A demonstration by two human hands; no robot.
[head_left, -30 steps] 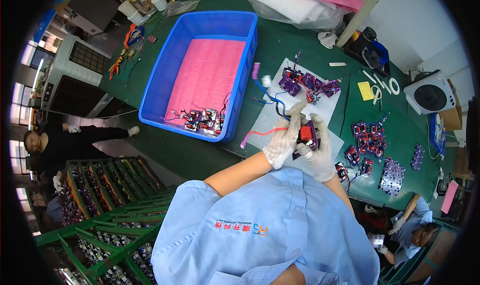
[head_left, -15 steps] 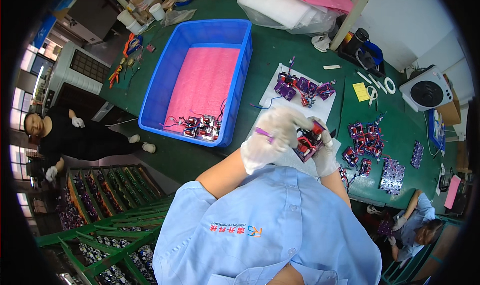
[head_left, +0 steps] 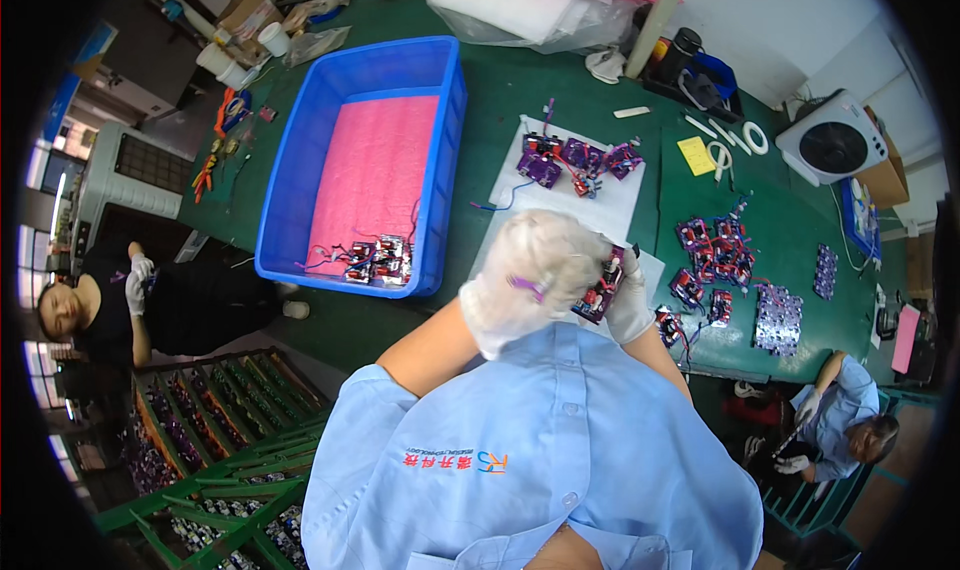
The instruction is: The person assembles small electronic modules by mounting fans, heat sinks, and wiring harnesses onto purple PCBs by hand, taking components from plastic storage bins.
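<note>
In front of my chest, a purple circuit board (head_left: 603,288) with red and dark parts stands tilted. White-gloved, my right hand (head_left: 632,300) is closed on the board's right side. My left hand (head_left: 545,260), in a white glove with a purple mark on its back, is at the board's left and upper side. Motion smears its fingers, so their grip cannot be made out, and it covers part of the board. Beneath both hands lies a white sheet (head_left: 490,235). On its far part rest several wired purple boards (head_left: 578,160).
A blue bin (head_left: 450,160) lined with pink foam holds several boards (head_left: 380,260) at its near end. Right of the sheet lie more wired boards (head_left: 715,250) and bare panels (head_left: 778,320). A fan (head_left: 835,155) stands far right. Two people (head_left: 75,310) (head_left: 850,410) are nearby.
My left hand has come up and over the board, hiding more of it. The board has turned steeper in my right hand. The whole view has shifted, so the table things sit further left.
</note>
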